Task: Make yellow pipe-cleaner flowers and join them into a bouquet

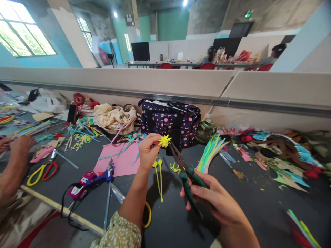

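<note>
Two hands at work in the middle of the frame. Left hand [148,151] raised above centre, thumb and fingertips pinched shut on a small yellow flower [164,140], spiky petals out to the right. Right hand [214,199] lower right of centre, fingers wrapped round the green handles of the pliers [186,172], handles parted a little in the grip. Long dark nose angled up and left, tip just under the flower; perhaps touching it, too fine to tell.

Below the flower, on the dark table [258,206], two loose yellow stems [159,177] with a few yellow scraps just beside them. Left of centre, a pink sheet [121,163], flat, and a blue glue gun [102,177] at its lower corner, cord trailing towards the table's near edge. Right of the pliers, a fanned bundle of green strips [209,153]. Behind the flower, against the low partition, a dark polka-dot bag [170,120].

Far left edge, another person's hand [22,144] resting on the table, with yellow and red scissors [42,172] lying near it. Heaps of coloured offcuts along the upper left and the right side.
</note>
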Demonstrator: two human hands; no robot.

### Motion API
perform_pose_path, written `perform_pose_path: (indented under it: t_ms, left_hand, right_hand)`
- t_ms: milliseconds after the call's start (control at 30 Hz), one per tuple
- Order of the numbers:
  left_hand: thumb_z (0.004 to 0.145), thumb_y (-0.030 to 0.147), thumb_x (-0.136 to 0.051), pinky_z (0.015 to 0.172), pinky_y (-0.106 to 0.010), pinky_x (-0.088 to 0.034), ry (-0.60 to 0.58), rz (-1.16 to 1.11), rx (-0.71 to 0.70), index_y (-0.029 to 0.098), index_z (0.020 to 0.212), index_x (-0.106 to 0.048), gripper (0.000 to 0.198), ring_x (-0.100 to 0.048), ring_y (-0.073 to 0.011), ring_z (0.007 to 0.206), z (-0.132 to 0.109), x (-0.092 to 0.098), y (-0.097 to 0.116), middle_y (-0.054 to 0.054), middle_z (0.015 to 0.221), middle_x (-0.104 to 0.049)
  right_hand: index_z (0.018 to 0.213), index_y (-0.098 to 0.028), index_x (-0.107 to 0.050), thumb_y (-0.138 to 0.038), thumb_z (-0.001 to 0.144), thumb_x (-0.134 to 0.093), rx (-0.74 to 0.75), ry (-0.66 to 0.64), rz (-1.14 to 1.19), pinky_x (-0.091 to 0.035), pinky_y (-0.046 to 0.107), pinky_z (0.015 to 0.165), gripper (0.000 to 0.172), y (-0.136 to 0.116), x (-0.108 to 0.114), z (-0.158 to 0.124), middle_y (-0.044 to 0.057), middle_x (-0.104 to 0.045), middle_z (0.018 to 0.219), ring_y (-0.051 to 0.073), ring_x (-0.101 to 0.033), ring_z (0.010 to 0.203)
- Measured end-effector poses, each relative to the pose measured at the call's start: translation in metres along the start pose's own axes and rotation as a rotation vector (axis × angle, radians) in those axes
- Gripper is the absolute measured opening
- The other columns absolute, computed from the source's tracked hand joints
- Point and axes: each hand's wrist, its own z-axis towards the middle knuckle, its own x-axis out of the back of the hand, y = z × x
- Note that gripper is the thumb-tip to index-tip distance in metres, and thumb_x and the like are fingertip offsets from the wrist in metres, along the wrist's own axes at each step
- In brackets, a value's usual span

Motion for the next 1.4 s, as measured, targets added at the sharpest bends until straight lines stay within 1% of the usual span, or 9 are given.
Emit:
perform_pose_path:
  t_ms: [167, 300, 533, 667, 800, 1033, 1133, 1233, 1400]
  left_hand:
    - [0.076, 0.012, -0.067, 0.067, -0.024, -0.049, -0.008, 0.022, 0.004, 0.02, 0.081, -0.072, 0.011, -0.062, -0.0144, 0.078, 0.0, 0.0, -0.001, -0.004, 0.085, -0.067]
    - [0.076, 0.012, -0.067, 0.068, -0.024, -0.049, -0.027, 0.052, -0.004, 0.02, 0.083, -0.072, 0.012, -0.062, -0.0145, 0.079, 0.0, 0.0, -0.002, -0.004, 0.085, -0.067]
    - [0.081, 0.012, -0.063, 0.071, -0.026, -0.049, -0.039, 0.159, -0.075, 0.02, 0.081, -0.071, 0.01, -0.062, -0.0141, 0.077, 0.003, -0.001, 0.006, -0.003, 0.082, -0.068]
    - [0.081, 0.017, -0.065, 0.072, -0.028, -0.05, -0.04, 0.183, -0.05, 0.019, 0.081, -0.072, 0.007, -0.063, -0.0156, 0.078, 0.003, -0.002, 0.006, -0.004, 0.082, -0.068]
    - [0.079, 0.018, -0.067, 0.068, -0.026, -0.049, -0.034, 0.116, 0.01, 0.019, 0.081, -0.071, 0.006, -0.062, -0.0153, 0.079, 0.0, -0.004, -0.001, -0.004, 0.083, -0.068]
    - [0.072, 0.018, -0.072, 0.066, -0.023, -0.049, 0.036, -0.11, 0.168, 0.018, 0.078, -0.069, 0.006, -0.06, -0.0131, 0.076, -0.003, -0.009, -0.014, -0.002, 0.08, -0.065]
    - [0.07, 0.017, -0.074, 0.067, -0.022, -0.049, 0.053, -0.172, 0.224, 0.018, 0.077, -0.069, 0.008, -0.06, -0.012, 0.076, -0.003, -0.01, -0.015, -0.001, 0.08, -0.064]
    - [0.069, 0.02, -0.076, 0.066, -0.023, -0.051, 0.068, -0.227, 0.283, 0.018, 0.078, -0.068, 0.012, -0.06, -0.0124, 0.077, -0.003, -0.011, -0.015, -0.001, 0.082, -0.064]
    - [0.068, 0.021, -0.077, 0.065, -0.023, -0.052, 0.074, -0.281, 0.298, 0.018, 0.078, -0.068, 0.014, -0.06, -0.0124, 0.077, -0.003, -0.011, -0.015, -0.001, 0.083, -0.064]
  right_hand:
    - [0.087, -0.016, -0.055, -0.036, 0.084, -0.069, 0.011, 0.041, -0.079, -0.053, 0.023, 0.058, 0.024, 0.002, 0.001, 0.001, 0.007, -0.07, 0.085, 0.013, -0.066, 0.063]
    - [0.087, -0.016, -0.055, -0.041, 0.084, -0.068, 0.062, 0.096, -0.137, -0.053, 0.025, 0.058, 0.028, 0.004, 0.0, 0.002, 0.006, -0.068, 0.082, 0.013, -0.062, 0.063]
    - [0.105, -0.016, -0.059, -0.048, 0.083, -0.067, 0.048, 0.206, -0.277, -0.048, 0.023, 0.052, 0.039, 0.007, -0.001, 0.002, 0.005, -0.066, 0.082, 0.013, -0.06, 0.06]
    - [0.107, -0.017, -0.059, -0.048, 0.085, -0.064, 0.108, 0.25, -0.36, -0.053, 0.025, 0.056, 0.039, 0.009, -0.003, 0.004, 0.006, -0.064, 0.084, 0.014, -0.058, 0.067]
    - [0.103, -0.018, -0.061, -0.046, 0.083, -0.066, 0.164, 0.291, -0.371, -0.056, 0.027, 0.058, 0.035, 0.01, -0.006, 0.007, 0.006, -0.059, 0.087, 0.016, -0.057, 0.073]
    - [0.089, -0.018, -0.062, -0.04, 0.08, -0.071, 0.133, 0.17, -0.141, -0.057, 0.032, 0.065, 0.025, 0.006, -0.006, 0.005, 0.002, -0.059, 0.083, 0.017, -0.06, 0.077]
    - [0.086, -0.018, -0.061, -0.035, 0.08, -0.073, 0.12, 0.146, -0.088, -0.056, 0.03, 0.065, 0.022, 0.002, -0.005, 0.003, 0.002, -0.06, 0.079, 0.015, -0.06, 0.072]
    - [0.087, -0.017, -0.06, -0.033, 0.08, -0.072, 0.095, 0.115, -0.043, -0.055, 0.028, 0.063, 0.021, 0.0, -0.005, 0.003, 0.003, -0.062, 0.082, 0.014, -0.06, 0.068]
    - [0.087, -0.018, -0.059, -0.033, 0.081, -0.072, 0.07, 0.054, 0.029, -0.057, 0.031, 0.065, 0.02, 0.004, -0.003, 0.005, 0.003, -0.063, 0.084, 0.014, -0.059, 0.07]
